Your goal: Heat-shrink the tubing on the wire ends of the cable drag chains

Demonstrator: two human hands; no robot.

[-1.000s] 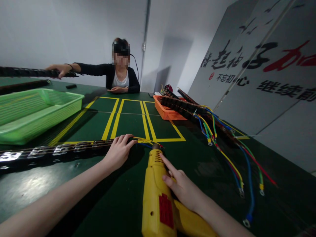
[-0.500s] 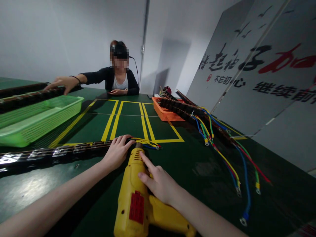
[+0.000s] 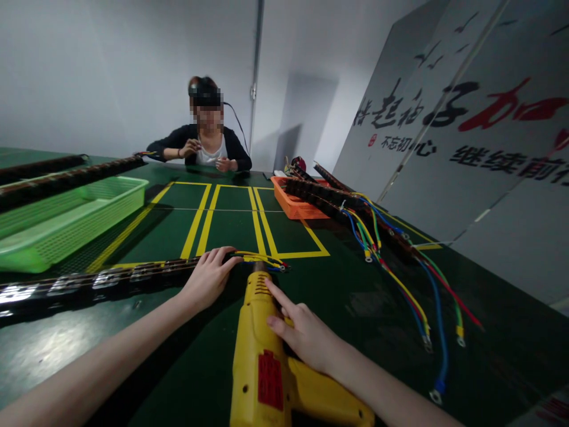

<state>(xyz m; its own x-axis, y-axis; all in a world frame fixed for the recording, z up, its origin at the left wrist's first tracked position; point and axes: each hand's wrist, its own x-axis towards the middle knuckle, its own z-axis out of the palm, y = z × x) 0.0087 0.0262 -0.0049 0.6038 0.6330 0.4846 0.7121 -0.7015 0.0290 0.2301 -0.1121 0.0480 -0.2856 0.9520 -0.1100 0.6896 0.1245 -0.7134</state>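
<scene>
My left hand (image 3: 208,277) is closed around the end of a long, glossy black segmented cable chain (image 3: 111,283) lying on the green table. Yellow, blue and red wires (image 3: 262,259) with ring terminals come out past its fingertips. A yellow heat gun (image 3: 260,344) with a red label lies under my right hand (image 3: 306,332), its metal nozzle (image 3: 261,267) close to the wires. The index finger stretches along the gun's vented front, while the thumb presses its side. The other right-hand fingers are mostly hidden.
Left stands a green basket (image 3: 115,198) with dark chains (image 3: 89,171) across it. An orange basket (image 3: 306,209) at the back right carries more chains, whose coloured wires (image 3: 438,332) hang over the table. A person (image 3: 207,133) sits opposite, beyond yellow tape lines (image 3: 204,219).
The heat gun and my right hand have shifted right, bringing the nozzle further along the wires. The person opposite has drawn an arm back from the chains on the left.
</scene>
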